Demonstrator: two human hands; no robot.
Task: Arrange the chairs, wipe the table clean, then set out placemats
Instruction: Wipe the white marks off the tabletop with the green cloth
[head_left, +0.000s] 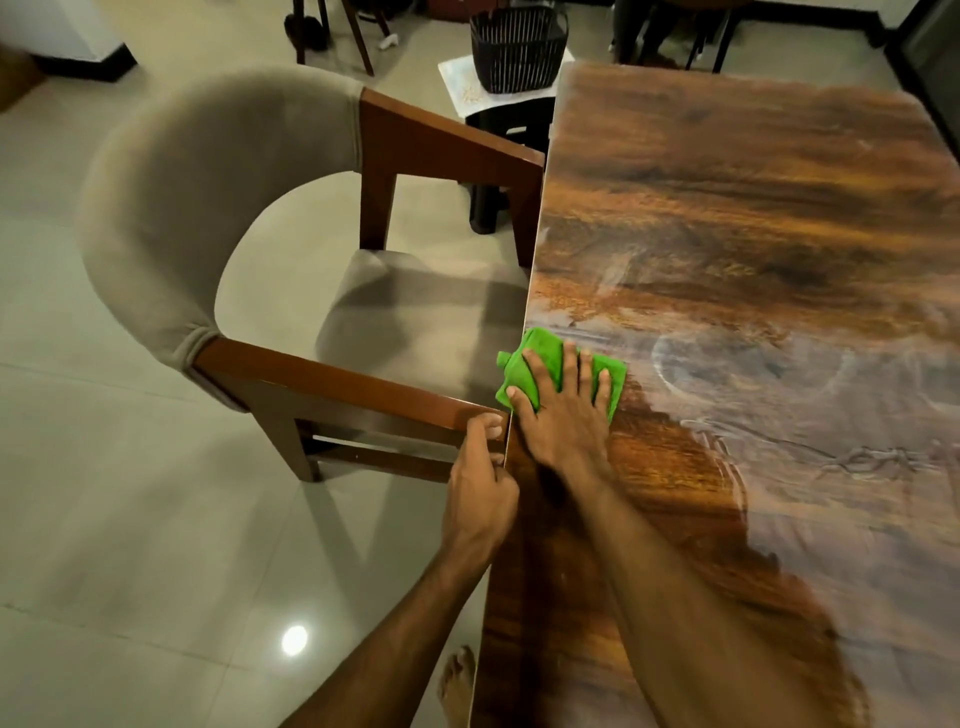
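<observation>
A folded green cloth (540, 358) lies on the glossy wooden table (727, 218) right at its left edge. My right hand (563, 402) presses flat on the cloth with fingers spread and straight. Wet streaks and smears show on the tabletop to the right of the cloth. My left hand (480, 483) grips the table's left edge, fingers curled over it, beside the near armrest of a chair (218, 208). The chair has a beige padded back and seat with brown wooden arms, and it faces the table with its arms touching the edge.
A black slatted basket (517, 47) stands on a white mat on a black stool (498, 130) beyond the chair, by the table's far left corner. More chair legs stand at the back. My bare foot (457, 686) is on the tiled floor beside the table.
</observation>
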